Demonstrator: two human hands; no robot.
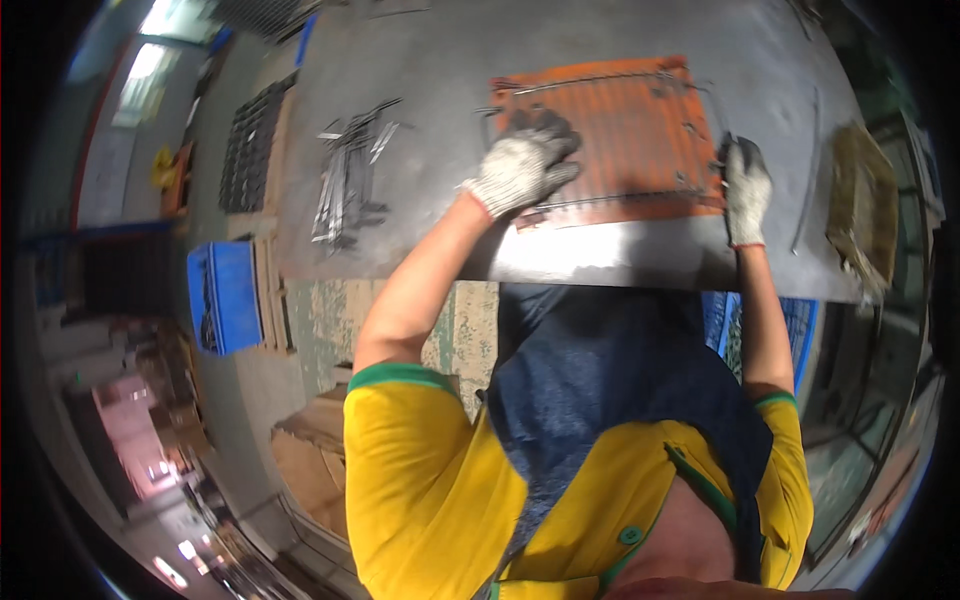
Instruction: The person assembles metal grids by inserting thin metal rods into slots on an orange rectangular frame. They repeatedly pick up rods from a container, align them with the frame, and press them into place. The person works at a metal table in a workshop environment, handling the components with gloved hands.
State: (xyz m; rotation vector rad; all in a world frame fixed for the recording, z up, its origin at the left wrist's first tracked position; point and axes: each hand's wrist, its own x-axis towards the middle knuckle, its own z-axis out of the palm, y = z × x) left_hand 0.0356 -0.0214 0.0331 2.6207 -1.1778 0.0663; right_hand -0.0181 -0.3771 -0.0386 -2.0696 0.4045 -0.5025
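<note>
An orange ribbed board (620,140) lies on the grey metal table, with thin dark rods along its far and near edges and small dark fittings near its corners. My left hand (525,162), in a white knit glove with dark fingertips, rests over the board's left side. Its fingers are curled and slightly blurred, and whatever is under them is hidden. At the board's right edge is my right hand (746,192), gloved the same way. Those fingers are bent together near a thin bent rod; what they pinch cannot be made out.
A loose pile of thin metal rods (345,185) lies on the table (440,60) to the left. A long thin rod (808,170) and a worn brownish tray (862,205) are at the right. Beyond the table's left edge stands a blue crate (228,298); a cardboard box (310,455) sits lower down.
</note>
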